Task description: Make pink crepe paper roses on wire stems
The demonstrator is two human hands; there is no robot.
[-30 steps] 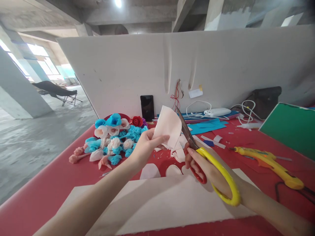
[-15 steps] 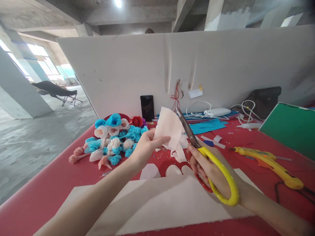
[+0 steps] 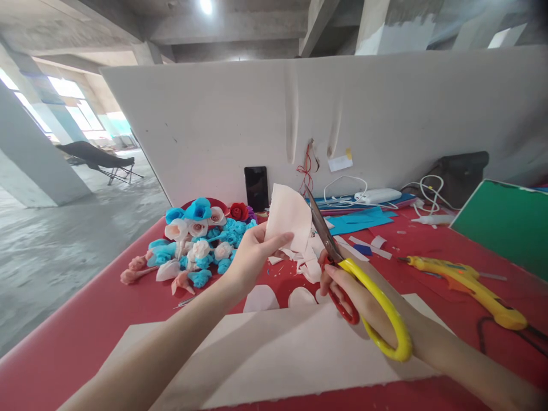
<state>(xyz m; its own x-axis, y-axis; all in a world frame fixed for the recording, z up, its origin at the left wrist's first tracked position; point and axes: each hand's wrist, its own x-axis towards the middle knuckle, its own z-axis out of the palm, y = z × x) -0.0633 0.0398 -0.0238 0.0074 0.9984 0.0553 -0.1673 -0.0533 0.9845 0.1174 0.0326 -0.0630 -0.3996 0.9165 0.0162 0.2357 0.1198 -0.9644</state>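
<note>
A pale pink piece of paper (image 3: pixel 291 214) with a rounded right edge is pinched upright in my left hand (image 3: pixel 261 248). My right hand (image 3: pixel 353 288) grips a pair of scissors (image 3: pixel 323 225) with one yellow and one red handle loop. The blades point up and left, close beside the curved edge of the paper; whether they touch it I cannot tell. Under the hands lie pale paper scraps (image 3: pixel 309 265) and rounded cut pieces (image 3: pixel 261 298). Across the front of the table stretches a large pale paper sheet (image 3: pixel 274 354), partly covered by my forearms.
Blue, white and pink paper flowers (image 3: pixel 201 248) are heaped at the left. A yellow glue gun (image 3: pixel 466 285) lies right, near a green board (image 3: pixel 509 228). Behind stand a phone (image 3: pixel 256 189), blue paper (image 3: pixel 362 220), a white power strip (image 3: pixel 377 196) and an upright white panel (image 3: pixel 222 125).
The paper in my left hand has shifted slightly left and turned. My right hand with the scissors has moved a little left, and the red loop shows more.
</note>
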